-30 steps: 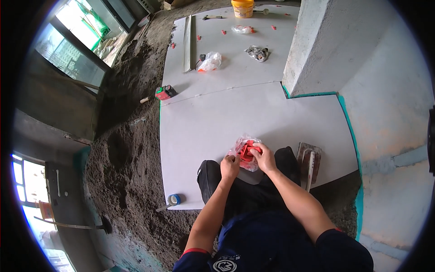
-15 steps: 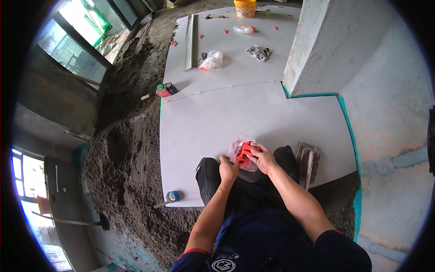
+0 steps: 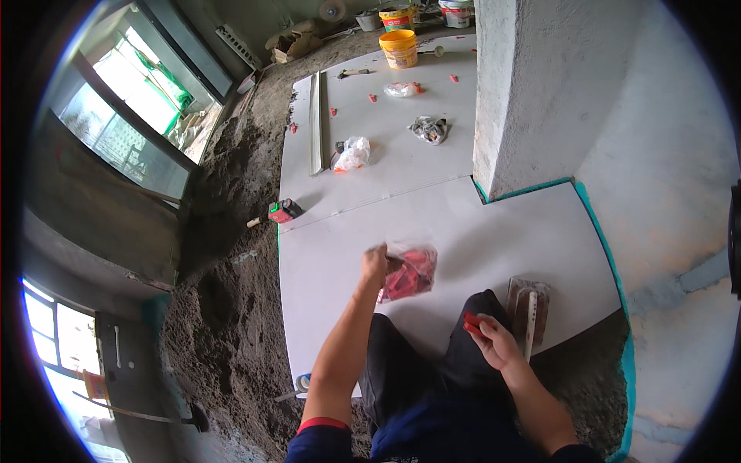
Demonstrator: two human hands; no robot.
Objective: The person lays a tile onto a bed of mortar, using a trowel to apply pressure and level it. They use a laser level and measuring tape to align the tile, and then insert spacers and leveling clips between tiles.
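Observation:
My left hand [image 3: 374, 266] is closed on the gathered edge of a clear plastic bag [image 3: 411, 270] full of red plastic wedges, held over the large pale tile [image 3: 332, 301]. The bag is slightly blurred. My right hand [image 3: 496, 343], over my right knee, grips a few red plastic wedges [image 3: 472, 324] between thumb and fingers; their exact number is hidden. Just right of that knee a plastering trowel [image 3: 531, 309] lies on the tile, its pale handle toward me.
Dark loose mortar [image 3: 220, 309] borders the tile on the left. A red laser level [image 3: 284, 211] stands at its left edge. Farther off are a long metal straightedge [image 3: 316, 123], a plastic bag [image 3: 353, 154], a hammer [image 3: 353, 73] and a yellow bucket [image 3: 398, 50]. A concrete column [image 3: 494, 100] rises at right.
My right hand has drawn back from the bag toward my right knee, carrying red wedges. My left hand has moved the bag forward. The view has tilted up, showing more of the far floor.

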